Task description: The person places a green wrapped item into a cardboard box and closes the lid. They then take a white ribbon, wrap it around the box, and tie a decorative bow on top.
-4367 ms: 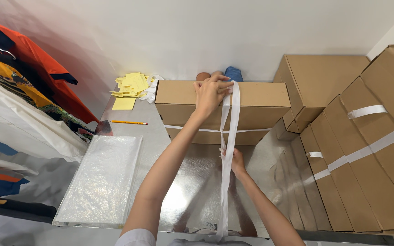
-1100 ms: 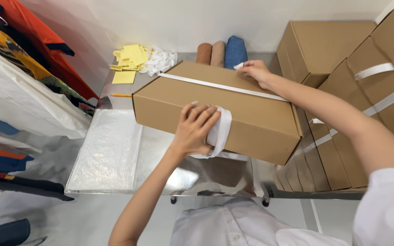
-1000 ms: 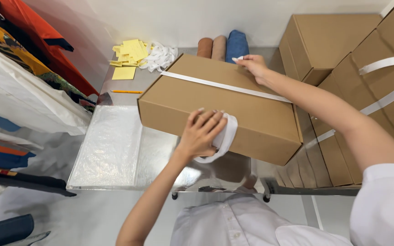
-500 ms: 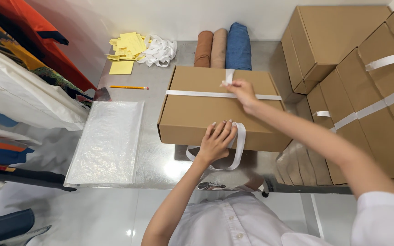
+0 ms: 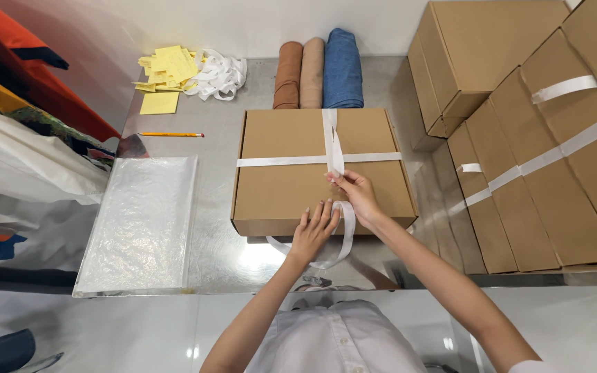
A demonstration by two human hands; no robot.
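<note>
- Two hands are seen at the near edge of a flat cardboard box (image 5: 291, 179), which lies on a shiny metal table (image 5: 222, 131), just beside a clear plastic sheet (image 5: 139, 224).
- A white ribbon (image 5: 331, 141) is wrapped across and along the lid, crossing near the far middle of the box.
- The ribbon is pinched between the fingers of the right hand (image 5: 357, 197) above the lid, near its front edge.
- The left hand (image 5: 314, 231) is laid flat, fingers spread, over the box's front edge, pressing on the ribbon loop that hangs below; nothing is clenched by it.
- Three fabric rolls (image 5: 318, 69), brown, tan and blue, are set just behind the box.
- Yellow paper slips (image 5: 167, 65), a tangle of white ribbon scraps (image 5: 219, 72) and a pencil (image 5: 171, 135) are placed at the far left.
- Stacked cardboard boxes (image 5: 540, 159), some ribboned, are lined up on the right.
</note>
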